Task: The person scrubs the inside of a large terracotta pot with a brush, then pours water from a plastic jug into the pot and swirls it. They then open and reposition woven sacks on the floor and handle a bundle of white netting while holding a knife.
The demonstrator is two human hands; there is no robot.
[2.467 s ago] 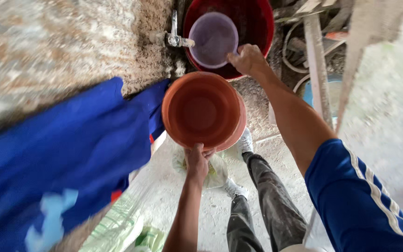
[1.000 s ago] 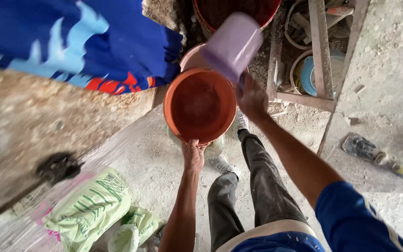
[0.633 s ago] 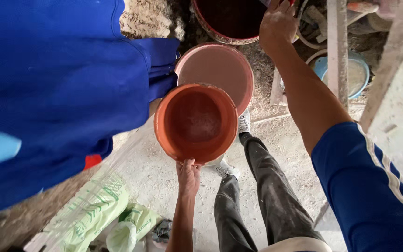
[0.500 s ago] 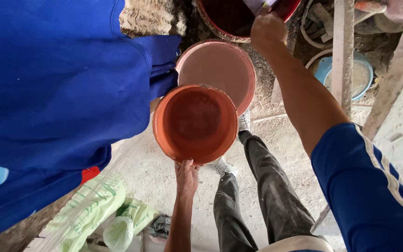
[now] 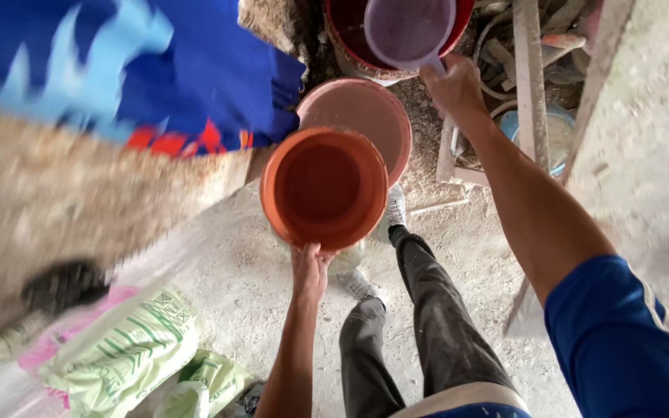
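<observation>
An orange bowl (image 5: 324,188) is held out in front of the body by the left hand (image 5: 309,268), whose fingers are clamped on the near rim, so that the open mouth faces the camera and the reddish inside is seen. Just behind it, partly covered by its rim, a paler pink basin (image 5: 365,124) is seen above the ground. A purple scoop (image 5: 409,29) is gripped by its short handle in the right hand (image 5: 452,85), the arm being stretched forward; the scoop is held over the mouth of a dark red bucket (image 5: 342,39) at the top of the view. Whether the scoop holds anything cannot be told. A blue cloth (image 5: 195,70) with lighter blue and red patches is draped over a rough stone ledge (image 5: 79,201) on the left. Below the bowl, dark trousers (image 5: 427,325) and light shoes (image 5: 392,207) are seen on the dusty concrete floor (image 5: 226,263). A green and white sack (image 5: 121,352) is lying at the lower left, and wooden battens (image 5: 530,70) are propped at the upper right.
</observation>
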